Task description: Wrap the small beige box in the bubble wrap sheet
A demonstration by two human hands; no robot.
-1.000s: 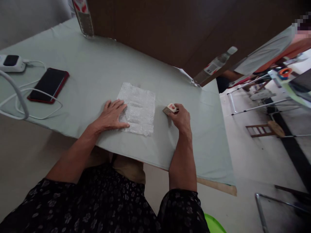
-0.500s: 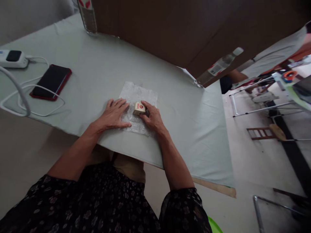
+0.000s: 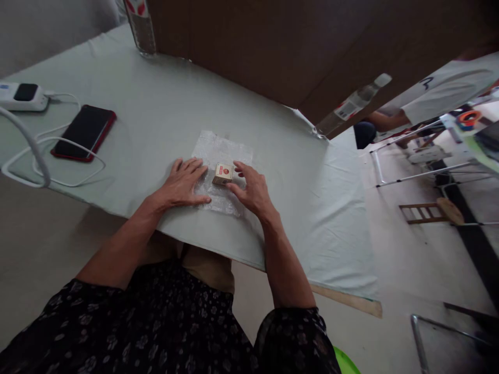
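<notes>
A small tan box [image 3: 223,173] with a red print on its top rests on a sheet of bubble wrap [image 3: 222,147]. My left hand [image 3: 182,184] lies flat with fingers spread, pressing the left edge of the bubble wrap. Just right of the box is my right hand [image 3: 252,189], thumb and fingers apart and curved round its right side. Nothing is gripped in it, though I cannot tell whether the thumb tip still touches the box.
Left on the cloth-covered table [image 3: 156,114] are a phone [image 3: 83,132], a white cable and a power strip [image 3: 25,97]. A large cardboard box [image 3: 249,47] stands behind, with bottles [image 3: 142,31] beside it. A person in a white shirt [image 3: 448,88] sits beyond, near a chair [image 3: 431,212].
My right hand has let go of the small box and moved slightly right, its fingers opening. My left hand and the bubble wrap stay put.
</notes>
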